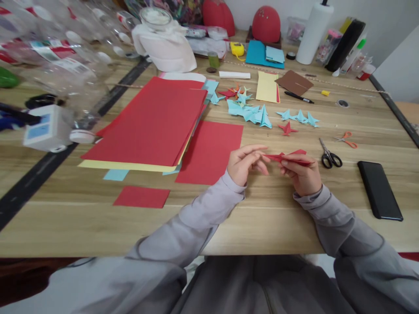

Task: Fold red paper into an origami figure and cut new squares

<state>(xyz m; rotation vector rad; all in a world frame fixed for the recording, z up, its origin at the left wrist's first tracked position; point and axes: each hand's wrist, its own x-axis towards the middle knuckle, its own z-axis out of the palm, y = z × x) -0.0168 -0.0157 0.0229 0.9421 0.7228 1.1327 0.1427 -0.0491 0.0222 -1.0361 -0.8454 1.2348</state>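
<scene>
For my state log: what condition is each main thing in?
Red paper piece, folded, raised
Right hand, pinching that piece
Left hand, half-curled, contact unclear
Large red sheets, stacked, flat
Small red sheet, flat
Light blue figures, folded
Black scissors, apparently closed
Orange scissors, too small to tell
Black phone, lying flat
White bottle, upright

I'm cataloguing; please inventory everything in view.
Folded piece: 1, red, in right hand
Folded shapes: several, mostly blue, centre
Paper sheets: several, mostly red, left
Scissors: 2, black, orange, right
Phone: 1, black, right
Pen: 1, black, behind shapes
Tape measure: 1, yellow, back
Rounded objects: 2, red, back
Bottles: many, clear, back left
Box: 1, white, left
Table: 1, brown, beneath
Other items: several, mixed colours, back
Left hand: 1, bare, centre
Right hand: 1, bare, centre
Sleeves: 2, grey, front
</scene>
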